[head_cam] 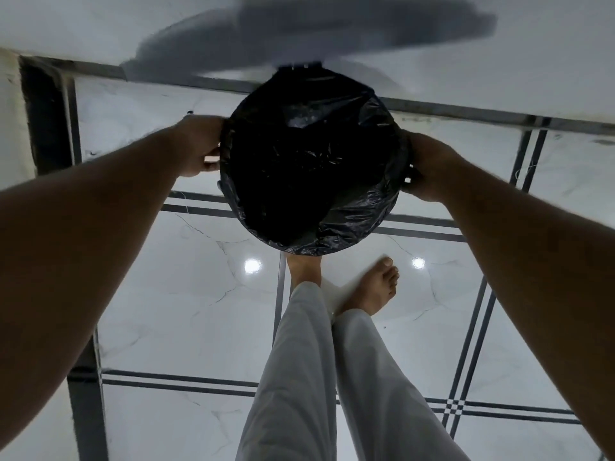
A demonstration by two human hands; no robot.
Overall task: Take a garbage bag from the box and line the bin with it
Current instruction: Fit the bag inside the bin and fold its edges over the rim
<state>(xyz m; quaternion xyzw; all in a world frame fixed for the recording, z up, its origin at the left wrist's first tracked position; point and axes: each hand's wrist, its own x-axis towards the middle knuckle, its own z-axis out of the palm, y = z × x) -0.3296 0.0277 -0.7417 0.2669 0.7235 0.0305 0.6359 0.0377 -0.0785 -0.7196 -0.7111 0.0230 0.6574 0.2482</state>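
A round bin stands on the floor against the wall, seen from above; a black garbage bag (312,168) fills its opening and is folded over the rim, hiding the bin itself. My left hand (199,148) grips the bag's edge at the left side of the rim. At the right side my right hand (429,166) grips the bag's edge, fingers curled round it. The garbage bag box is not in view.
White marble floor tiles (186,277) with dark grid lines spread around. My bare feet (376,287) and light trousers stand just in front of the bin. A white wall (499,78) runs behind it; a dark gap (43,111) sits at the far left.
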